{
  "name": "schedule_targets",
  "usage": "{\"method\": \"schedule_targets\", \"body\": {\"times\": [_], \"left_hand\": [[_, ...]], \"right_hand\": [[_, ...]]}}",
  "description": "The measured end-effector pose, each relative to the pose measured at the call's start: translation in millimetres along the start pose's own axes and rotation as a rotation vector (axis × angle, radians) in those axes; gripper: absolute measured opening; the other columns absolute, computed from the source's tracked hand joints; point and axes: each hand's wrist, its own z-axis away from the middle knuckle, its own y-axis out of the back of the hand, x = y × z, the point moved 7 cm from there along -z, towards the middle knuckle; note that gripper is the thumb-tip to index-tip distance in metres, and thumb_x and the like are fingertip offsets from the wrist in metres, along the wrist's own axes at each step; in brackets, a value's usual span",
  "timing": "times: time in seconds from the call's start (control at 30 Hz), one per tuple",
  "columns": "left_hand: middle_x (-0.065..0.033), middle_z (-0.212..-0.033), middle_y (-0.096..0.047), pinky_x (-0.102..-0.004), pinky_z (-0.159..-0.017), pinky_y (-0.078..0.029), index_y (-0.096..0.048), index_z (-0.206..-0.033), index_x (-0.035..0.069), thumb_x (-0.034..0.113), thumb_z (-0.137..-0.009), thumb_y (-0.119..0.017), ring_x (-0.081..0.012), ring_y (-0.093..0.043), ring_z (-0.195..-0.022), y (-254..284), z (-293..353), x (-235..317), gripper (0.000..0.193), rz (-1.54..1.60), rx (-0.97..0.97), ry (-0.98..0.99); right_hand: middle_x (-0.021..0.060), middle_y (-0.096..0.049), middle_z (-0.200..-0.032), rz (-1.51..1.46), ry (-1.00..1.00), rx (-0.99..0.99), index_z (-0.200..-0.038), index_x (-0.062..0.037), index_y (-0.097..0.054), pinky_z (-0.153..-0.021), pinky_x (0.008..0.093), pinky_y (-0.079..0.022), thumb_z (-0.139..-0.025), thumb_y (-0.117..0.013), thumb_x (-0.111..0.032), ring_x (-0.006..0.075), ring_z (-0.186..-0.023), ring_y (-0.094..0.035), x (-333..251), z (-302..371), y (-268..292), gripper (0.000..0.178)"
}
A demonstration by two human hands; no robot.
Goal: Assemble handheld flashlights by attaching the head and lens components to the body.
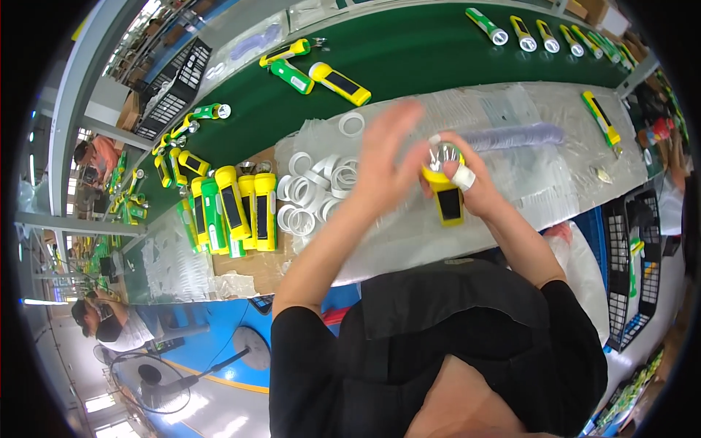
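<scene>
My right hand is wrapped around the head end of a yellow flashlight with a dark panel on its body. Its reflector shows between my fingers, and white wraps circle some of them. Just left of it, my left hand is raised with fingers stretched out, blurred by motion, and nothing shows in it. White plastic rings lie in a loose heap beside my left forearm, and a single ring sits farther back. Yellow and green flashlights are bunched together left of the rings.
Across the back runs a green conveyor belt carrying several flashlights. One more flashlight lies on the plastic-covered table at right. Black crates stand at the lower right, a floor fan at the lower left. Other people work at far left.
</scene>
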Motion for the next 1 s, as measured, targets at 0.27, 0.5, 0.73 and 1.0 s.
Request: {"method": "schedule_targets", "body": {"times": [0.27, 0.5, 0.73, 1.0], "left_hand": [[-0.0153, -0.112, -0.063, -0.0410, -0.086, -0.050, -0.058, -0.124, 0.004, 0.027, -0.081, -0.073, -0.0295, -0.060, -0.102, 23.6, 1.1, -145.0, 0.051, -0.680, -0.593, 0.433], [-0.0106, -0.116, -0.060, -0.0354, -0.084, -0.055, -0.044, -0.130, 0.009, 0.004, -0.088, -0.065, -0.0196, -0.060, -0.108, 1.7, -26.0, -53.3, 0.047, 0.761, -0.152, 0.560], [-0.0153, -0.120, -0.058, -0.0393, -0.101, -0.044, -0.045, -0.121, 0.007, 0.002, -0.079, -0.076, -0.0237, -0.058, -0.113, 8.8, -22.6, 24.1, 0.051, 0.436, -0.165, 0.091], [-0.0090, -0.115, -0.062, -0.0351, -0.086, -0.047, -0.069, -0.096, 0.007, 0.013, -0.071, -0.084, -0.0239, -0.059, -0.103, 7.8, -24.0, 32.8, 0.030, 0.042, -0.194, -0.057]], "right_hand": [[0.0104, -0.059, -0.085, 0.201, 0.127, 0.070, -0.121, -0.0042, -0.046, -0.068, 0.0300, -0.047, -0.093, -0.060, -0.040, 0.0157, -0.072, -0.057, -2.2, -15.1, 21.2, 0.047], [0.0109, -0.060, -0.088, 0.180, 0.115, 0.048, -0.122, -0.0038, -0.045, -0.069, 0.0307, -0.048, -0.094, -0.060, -0.035, 0.0165, -0.075, -0.058, -2.5, -13.7, 25.8, 0.045], [0.0062, -0.057, -0.100, 0.249, 0.274, 0.047, -0.122, -0.0050, -0.048, -0.069, 0.0287, -0.051, -0.093, -0.061, -0.020, 0.0126, -0.083, -0.059, -11.6, -13.9, 15.6, 0.035], [0.0060, -0.056, -0.110, 0.236, 0.221, 0.004, -0.126, -0.0043, -0.047, -0.081, 0.0297, -0.048, -0.091, -0.062, -0.025, 0.0131, -0.095, -0.057, -3.3, -13.1, 23.0, 0.044]]}}
